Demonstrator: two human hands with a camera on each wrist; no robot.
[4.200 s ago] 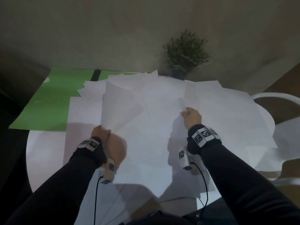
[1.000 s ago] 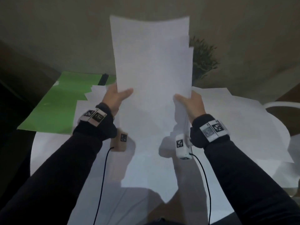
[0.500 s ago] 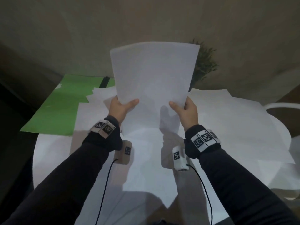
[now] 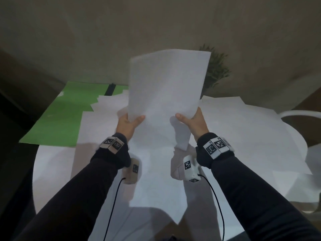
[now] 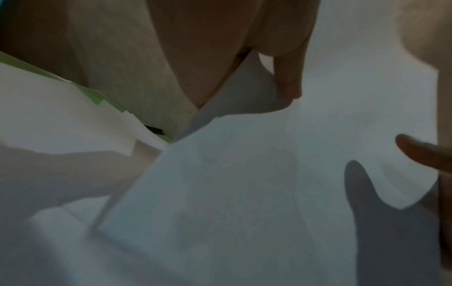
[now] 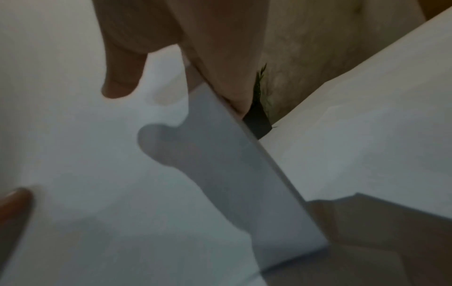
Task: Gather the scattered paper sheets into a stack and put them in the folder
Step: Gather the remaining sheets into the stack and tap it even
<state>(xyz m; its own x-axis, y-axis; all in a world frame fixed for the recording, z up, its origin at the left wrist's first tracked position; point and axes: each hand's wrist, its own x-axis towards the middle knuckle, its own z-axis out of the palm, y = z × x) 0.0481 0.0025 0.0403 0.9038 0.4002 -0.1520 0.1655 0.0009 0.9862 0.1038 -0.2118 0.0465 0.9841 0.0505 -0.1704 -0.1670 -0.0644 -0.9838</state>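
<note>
1. The white paper stack (image 4: 165, 94) stands upright above the bench (image 4: 52, 164), near the green folder (image 4: 69, 110).
2. The left hand (image 4: 127, 125) and right hand (image 4: 195, 123) pinch its bottom corners.
3. It is lower than a second ago.

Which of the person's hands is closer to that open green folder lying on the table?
Left. The left hand grips the raised stack of white paper sheets on the side toward the open green folder; the right hand grips its opposite edge, farther away.
</note>
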